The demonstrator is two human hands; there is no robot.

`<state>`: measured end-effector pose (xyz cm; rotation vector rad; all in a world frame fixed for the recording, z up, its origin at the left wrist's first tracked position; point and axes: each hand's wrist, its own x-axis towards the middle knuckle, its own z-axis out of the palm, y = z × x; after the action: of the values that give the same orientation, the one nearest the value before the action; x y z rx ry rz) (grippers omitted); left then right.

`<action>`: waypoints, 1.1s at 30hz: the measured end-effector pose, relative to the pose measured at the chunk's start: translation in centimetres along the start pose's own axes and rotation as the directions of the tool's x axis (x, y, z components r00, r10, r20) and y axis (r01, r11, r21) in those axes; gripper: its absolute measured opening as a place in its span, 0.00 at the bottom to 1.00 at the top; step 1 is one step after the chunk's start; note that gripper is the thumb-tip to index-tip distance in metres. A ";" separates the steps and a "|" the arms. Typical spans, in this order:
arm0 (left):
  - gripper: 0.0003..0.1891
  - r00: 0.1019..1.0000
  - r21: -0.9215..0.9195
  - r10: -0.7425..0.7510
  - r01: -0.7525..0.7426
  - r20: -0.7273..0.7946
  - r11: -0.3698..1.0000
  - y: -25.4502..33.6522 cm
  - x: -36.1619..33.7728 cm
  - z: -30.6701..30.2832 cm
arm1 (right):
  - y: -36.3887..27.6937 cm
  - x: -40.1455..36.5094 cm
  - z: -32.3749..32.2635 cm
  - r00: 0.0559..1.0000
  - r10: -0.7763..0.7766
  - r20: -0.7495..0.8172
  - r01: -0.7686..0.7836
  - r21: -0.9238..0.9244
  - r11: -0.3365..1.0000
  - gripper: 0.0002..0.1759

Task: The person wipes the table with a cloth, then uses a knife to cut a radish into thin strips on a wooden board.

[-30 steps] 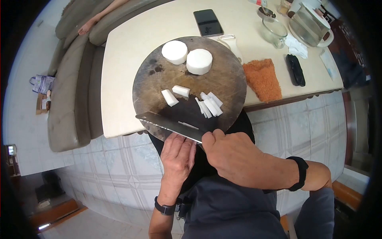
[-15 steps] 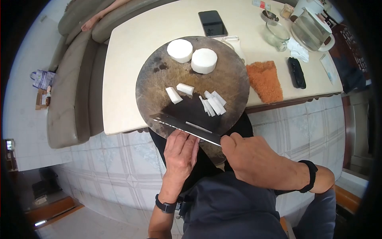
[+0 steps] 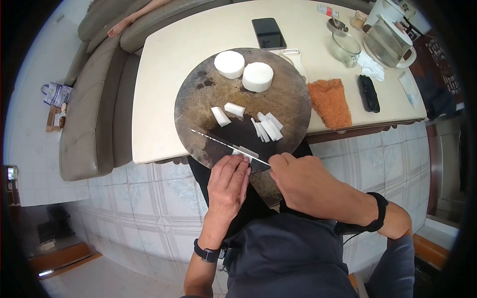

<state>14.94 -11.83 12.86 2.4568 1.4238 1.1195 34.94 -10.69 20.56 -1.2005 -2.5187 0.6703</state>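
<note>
My right hand point(image 3: 304, 185) grips a kitchen knife point(image 3: 212, 140) by its handle. The blade stands nearly edge-on, slanting over the near part of a round wooden cutting board point(image 3: 198, 107). Against the board, the bent fingers of my left hand point(image 3: 227, 185) press a piece of white radish point(image 3: 237, 153), partly hidden by fingers and blade. The blade touches this piece just beyond my fingertips. Farther up lie two radish blocks point(image 3: 220, 116), and to their right a small cluster of radish slices point(image 3: 269, 128). Two thick radish rounds point(image 3: 258, 77) sit at the far side.
The board overhangs the near edge of a cream table point(image 3: 159, 99). Around it are a phone point(image 3: 269, 34), a peeler point(image 3: 294, 60), an orange cloth point(image 3: 330, 103), a black case point(image 3: 368, 93), a glass cup point(image 3: 345, 48) and a glass pitcher point(image 3: 388, 40). Someone's bare foot point(image 3: 119, 27) rests on the sofa.
The knife has turned from showing its flat side to standing edge-on over the radish piece. My right hand has shifted slightly up and left. The view has moved a little.
</note>
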 end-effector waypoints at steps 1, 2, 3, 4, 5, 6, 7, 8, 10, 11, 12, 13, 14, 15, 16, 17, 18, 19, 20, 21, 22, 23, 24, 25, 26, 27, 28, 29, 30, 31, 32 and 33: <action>0.14 1.000 -0.002 0.000 0.000 -0.002 1.000 0.0 0.0 0.0 | -0.1 -0.2 -0.3 1.000 0.000 0.001 0.000 -0.001 1.000 0.13; 0.14 1.000 -0.003 -0.002 0.002 -0.002 1.000 -0.1 -0.1 0.0 | -0.3 -0.5 -0.6 1.000 -0.018 0.005 0.018 0.001 1.000 0.13; 0.14 1.000 -0.003 0.001 -0.001 -0.006 1.000 -0.1 -0.1 0.0 | -0.4 -0.6 -0.8 0.999 -0.036 0.009 0.036 0.003 0.999 0.14; 0.13 1.000 -0.004 0.003 -0.003 -0.010 1.000 -0.1 -0.1 0.0 | -0.6 -0.8 -0.9 0.999 -0.035 0.010 0.035 0.004 0.999 0.14; 0.13 1.000 -0.005 0.001 -0.001 -0.008 1.000 -0.1 0.0 0.1 | -0.7 -0.9 -0.9 0.999 -0.036 0.022 0.036 -0.024 0.999 0.14; 0.13 1.000 -0.010 0.002 -0.002 -0.012 1.000 -0.1 0.0 0.1 | -0.8 -0.9 -0.9 0.999 -0.037 0.035 0.039 -0.050 0.998 0.14; 0.13 1.000 -0.014 0.001 -0.002 -0.016 1.000 -0.2 -0.1 0.1 | -1.0 -0.9 -0.8 0.999 -0.036 0.039 0.038 -0.047 0.998 0.14; 0.13 1.000 -0.015 -0.003 0.003 -0.014 1.000 -0.3 -0.2 0.0 | -1.1 -0.9 -0.8 0.998 -0.029 0.050 0.032 -0.074 0.997 0.13; 0.13 1.000 -0.005 -0.014 0.014 0.005 1.000 -0.3 -0.4 -0.1 | -1.3 -0.7 -0.9 0.998 -0.022 0.066 0.029 -0.098 0.995 0.13; 0.13 1.000 -0.005 -0.018 0.018 0.007 1.000 -0.3 -0.4 -0.1 | -1.5 -0.4 -1.0 0.996 -0.038 0.079 0.046 -0.098 0.994 0.13; 0.13 1.000 -0.008 -0.014 0.014 0.010 1.000 -0.3 -0.4 -0.1 | -1.6 -0.1 -1.1 0.995 -0.052 0.088 0.061 -0.099 0.993 0.13; 0.13 1.000 -0.011 -0.007 0.007 0.012 1.000 -0.3 -0.2 -0.1 | -1.7 0.3 -0.9 0.995 -0.050 0.086 0.059 -0.100 0.993 0.13; 0.13 1.000 -0.012 -0.003 0.004 0.010 1.000 -0.2 -0.2 -0.1 | -1.6 0.8 -0.6 0.996 -0.050 0.080 0.057 -0.090 0.994 0.13; 0.13 1.000 -0.015 -0.010 0.010 0.013 1.000 -0.3 -0.3 -0.1 | -1.5 1.1 -0.3 0.996 -0.051 0.075 0.057 -0.079 0.995 0.13; 0.13 1.000 -0.016 -0.016 0.017 0.017 1.000 -0.3 -0.4 -0.1 | -1.4 1.2 0.1 0.996 -0.052 0.072 0.058 -0.079 0.995 0.13; 0.13 1.000 -0.013 -0.014 0.014 0.015 1.000 -0.2 -0.4 -0.1 | -1.4 1.3 0.4 0.999 -0.031 0.043 0.035 -0.076 0.997 0.13; 0.14 1.000 -0.016 -0.007 0.007 0.011 1.000 -0.2 -0.4 -0.1 | -1.3 1.3 0.7 1.000 -0.011 0.014 0.012 -0.073 0.997 0.12; 0.14 1.000 -0.020 0.000 0.000 0.006 1.000 -0.2 -0.3 -0.1 | -0.9 1.3 0.9 1.000 -0.015 0.011 0.015 -0.077 0.997 0.12; 0.14 1.000 -0.018 0.001 -0.001 0.001 1.000 -0.1 -0.2 -0.1 | -0.4 1.1 1.1 1.000 0.002 -0.015 -0.003 -0.050 0.999 0.12; 0.14 1.000 -0.015 0.004 -0.004 0.000 1.000 -0.1 -0.2 0.0 | -0.1 0.8 1.1 0.999 0.018 -0.039 -0.019 -0.022 1.000 0.12; 0.15 1.000 -0.013 0.006 -0.006 0.002 1.000 -0.1 -0.2 0.0 | 0.0 0.5 0.9 0.999 0.016 -0.039 -0.017 -0.022 1.000 0.12; 0.15 1.000 -0.013 0.006 -0.006 0.002 1.000 -0.1 -0.3 0.0 | -0.1 0.3 0.5 1.000 0.000 -0.030 0.000 -0.011 1.000 0.12; 0.15 1.000 -0.003 0.000 0.000 0.001 1.000 -0.1 -0.3 0.0 | -0.2 0.0 0.2 1.000 -0.015 -0.020 0.015 0.001 1.000 0.12; 0.15 1.000 0.006 -0.006 0.006 0.001 1.000 -0.1 -0.4 0.0 | -0.4 -0.3 -0.2 1.000 -0.013 -0.019 0.013 0.002 1.000 0.12; 0.15 1.000 0.004 -0.007 0.007 0.003 1.000 -0.1 -0.4 0.1 | -0.6 -0.5 -0.5 1.000 -0.020 -0.001 0.020 0.004 1.000 0.13; 0.14 1.000 0.002 -0.005 0.005 -0.007 1.000 -0.2 -0.4 0.1 | -0.8 -0.6 -0.7 0.999 -0.029 0.018 0.029 0.006 1.000 0.13; 0.14 1.000 0.000 -0.005 0.005 -0.015 1.000 -0.2 -0.4 0.2 | -0.8 -0.7 -0.6 0.999 -0.028 0.020 0.028 0.007 1.000 0.13; 0.14 1.000 -0.001 -0.008 0.008 -0.013 1.000 -0.2 -0.5 0.2 | -0.9 -0.7 -0.6 0.999 -0.022 0.027 0.022 -0.001 1.000 0.13; 0.14 1.000 -0.008 -0.011 0.011 -0.012 1.000 -0.2 -0.5 0.2 | -0.9 -0.7 -0.5 0.999 -0.017 0.035 0.017 -0.009 1.000 0.13; 0.14 1.000 -0.014 -0.016 0.015 -0.011 1.000 -0.3 -0.5 0.2 | -1.0 -0.6 -0.6 0.999 -0.016 0.040 0.017 -0.006 1.000 0.13; 0.14 1.000 -0.014 -0.020 0.020 -0.009 1.000 -0.3 -0.5 0.1 | -1.2 -0.3 -0.6 0.999 -0.024 0.049 0.025 -0.025 0.999 0.13; 0.14 1.000 -0.013 -0.014 0.014 -0.003 1.000 -0.3 -0.5 0.0 | -1.3 -0.1 -0.6 0.998 -0.030 0.056 0.033 -0.045 0.998 0.13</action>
<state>14.58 -12.04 12.47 2.4336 1.4285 1.1260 34.43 -11.31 21.78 -1.1705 -2.6060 0.6506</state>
